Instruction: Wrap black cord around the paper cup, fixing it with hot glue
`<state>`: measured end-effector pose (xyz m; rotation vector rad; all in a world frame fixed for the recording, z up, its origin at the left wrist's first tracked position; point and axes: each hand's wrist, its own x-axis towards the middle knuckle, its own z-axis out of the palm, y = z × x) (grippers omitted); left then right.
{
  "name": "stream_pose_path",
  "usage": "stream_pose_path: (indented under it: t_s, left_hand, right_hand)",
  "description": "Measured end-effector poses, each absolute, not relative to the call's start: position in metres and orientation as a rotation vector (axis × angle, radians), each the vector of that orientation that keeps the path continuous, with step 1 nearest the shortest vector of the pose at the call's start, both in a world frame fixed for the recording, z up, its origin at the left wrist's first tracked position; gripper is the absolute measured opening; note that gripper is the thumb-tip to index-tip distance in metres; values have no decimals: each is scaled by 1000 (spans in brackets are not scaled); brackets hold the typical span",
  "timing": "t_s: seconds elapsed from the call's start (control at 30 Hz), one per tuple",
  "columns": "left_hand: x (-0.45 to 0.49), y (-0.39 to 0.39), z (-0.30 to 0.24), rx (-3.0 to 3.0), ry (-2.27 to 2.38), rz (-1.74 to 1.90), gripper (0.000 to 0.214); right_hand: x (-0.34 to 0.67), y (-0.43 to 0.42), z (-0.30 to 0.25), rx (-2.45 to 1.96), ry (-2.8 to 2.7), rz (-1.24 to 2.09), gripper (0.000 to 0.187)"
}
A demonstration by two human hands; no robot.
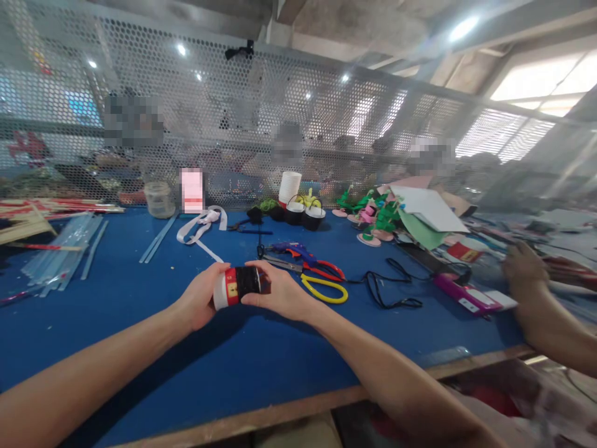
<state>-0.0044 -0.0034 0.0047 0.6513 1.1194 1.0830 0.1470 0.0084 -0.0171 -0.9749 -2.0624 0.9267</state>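
Observation:
Above the blue table, a small paper cup [227, 287] lies on its side between my two hands. It is white with a red and yellow printed band, and a black wrap covers part of it up to the white rim at right. My left hand [204, 296] is closed round its white end. At the opposite end, my right hand [280, 291] pinches the black part by the rim; some fingertips are hidden behind the cup. Scissors [325, 289] with one red and one yellow handle lie just beyond my right hand, beside a blue glue gun [296, 250].
Translucent glue sticks [65, 252] lie at left, near a jar [159, 200] and white ribbon [191, 233]. Small black buckets [313, 218], stacked white cups [290, 186] and green craft plants [387, 218] stand behind. Another person's arm [541, 298] rests at right, near a purple device [466, 295].

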Motion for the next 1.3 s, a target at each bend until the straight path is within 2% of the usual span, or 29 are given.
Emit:
stream_pose_path:
  t_s: [0.1,0.2,0.33,0.47,0.6,0.8,1.13,1.3]
  left_hand:
    - [-7,-2,6,722,1063,1032,17]
    - [-12,-2,9,977,935,949,8]
    - [-20,1,8,1250,870,864,19]
    - [-21,5,5,1229,931,867,16]
    - [-17,5,5,1131,943,874,13]
    - [-15,3,5,1195,968,845,19]
    - [-19,6,2,1149,1013,872,16]
    - [-19,5,2,1146,962,853,15]
  right_hand:
    - [147,11,-20,-971,-2026,909,54]
    - [147,13,-20,-1001,-1948,971,46]
    - [147,14,-18,-1054,-1892,1065,42]
    - [151,14,-15,-982,-1954,680,54]
    - [154,13,-13,-789,-2021,407,25]
    - [152,10,-13,-794,-2009,409,3]
    - [153,13,-11,-866,-1852,554,9]
    - [152,10,-10,-829,-1907,503,5]
